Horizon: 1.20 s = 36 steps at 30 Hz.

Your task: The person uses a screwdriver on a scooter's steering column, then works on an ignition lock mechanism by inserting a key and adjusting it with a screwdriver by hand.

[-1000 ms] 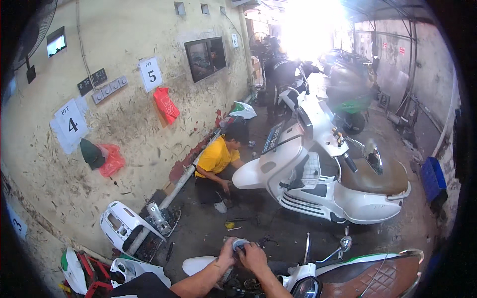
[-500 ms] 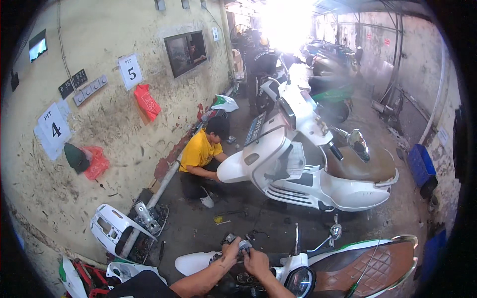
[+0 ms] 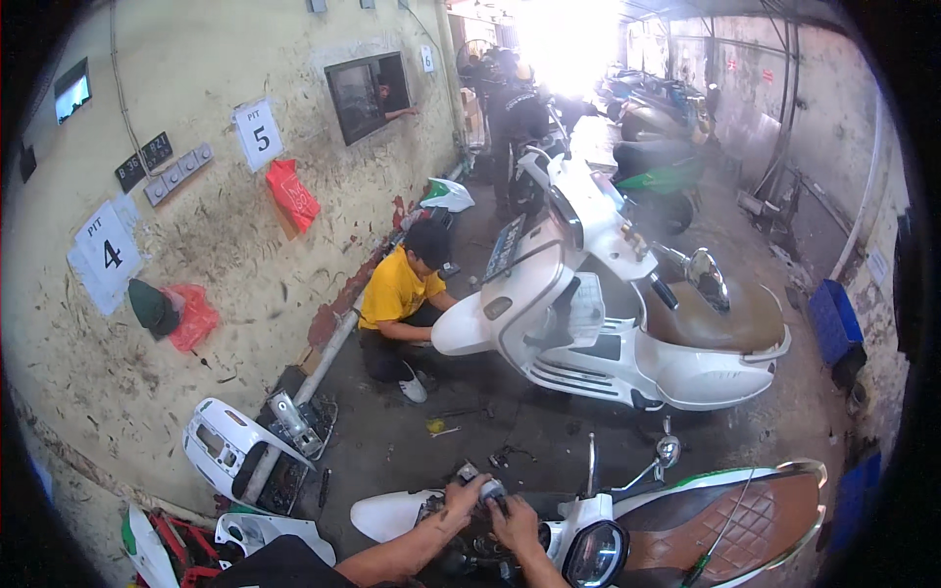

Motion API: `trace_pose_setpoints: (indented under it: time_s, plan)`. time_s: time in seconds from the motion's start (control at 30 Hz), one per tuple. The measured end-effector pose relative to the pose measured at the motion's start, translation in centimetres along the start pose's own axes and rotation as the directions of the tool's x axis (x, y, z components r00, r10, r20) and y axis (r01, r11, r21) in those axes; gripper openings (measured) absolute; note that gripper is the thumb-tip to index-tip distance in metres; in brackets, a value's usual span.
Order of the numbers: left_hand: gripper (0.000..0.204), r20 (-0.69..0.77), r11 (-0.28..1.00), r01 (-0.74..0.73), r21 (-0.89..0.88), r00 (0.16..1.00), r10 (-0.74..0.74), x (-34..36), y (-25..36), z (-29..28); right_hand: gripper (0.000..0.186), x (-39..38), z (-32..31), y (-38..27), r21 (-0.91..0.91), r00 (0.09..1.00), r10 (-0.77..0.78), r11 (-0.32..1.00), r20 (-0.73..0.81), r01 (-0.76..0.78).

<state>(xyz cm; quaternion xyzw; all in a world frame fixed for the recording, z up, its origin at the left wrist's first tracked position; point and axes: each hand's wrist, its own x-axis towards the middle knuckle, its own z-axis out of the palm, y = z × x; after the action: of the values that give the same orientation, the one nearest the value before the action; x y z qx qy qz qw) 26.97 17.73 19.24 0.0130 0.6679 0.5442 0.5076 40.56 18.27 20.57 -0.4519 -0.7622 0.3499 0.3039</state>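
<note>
Low in the head view, my left hand and my right hand meet above the opened front of a scooter. Between them they grip a small grey, metallic-looking part whose exact kind I cannot make out. Fingers of both hands are closed around it. Below lie the dark inner parts of the scooter, partly hidden by my forearms. Its white front fender sticks out to the left, and its round headlight and brown quilted seat are on the right.
A co-worker in a yellow shirt crouches at the front wheel of a white scooter. Removed white body panels lie by the left wall. A screwdriver rests on the near seat. Blue crates stand at right.
My hands and the grey part stay together, with only a slight shift. The whole view has moved a little. A hand now reaches farther out of the wall window.
</note>
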Motion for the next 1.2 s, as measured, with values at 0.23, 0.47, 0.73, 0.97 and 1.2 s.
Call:
trace_pose_setpoints:
  time_s: [0.23,0.47,0.73,0.97,1.2]
  plan:
    - [0.04,0.015,0.93,-0.174,0.323,0.984,0.179,-2.1,0.6,0.8,0.052,-1.6,1.0,1.9,0.138,0.963,0.18,0.978,-0.198,-0.155]
    - [0.042,0.081,0.889,-0.243,0.387,0.97,0.23,-1.5,-0.4,0.5,0.051,-0.3,0.1,3.6,0.565,0.931,0.233,0.744,0.281,-0.357]
    - [0.042,0.223,0.873,-0.151,0.463,0.973,0.05,-3.9,1.0,0.1,0.05,-0.6,0.2,3.7,0.504,0.928,0.29,0.781,0.232,-0.37]
    - [0.054,0.308,0.701,-0.253,0.667,0.95,0.049,-2.1,0.7,-1.2,0.041,-1.5,3.2,8.3,0.635,0.92,0.338,0.672,0.196,-0.382]
    - [0.056,0.328,0.288,-0.513,0.809,0.8,0.502,-2.6,4.4,-2.4,0.043,-1.6,2.9,7.9,0.603,0.888,0.425,0.667,0.176,-0.439]
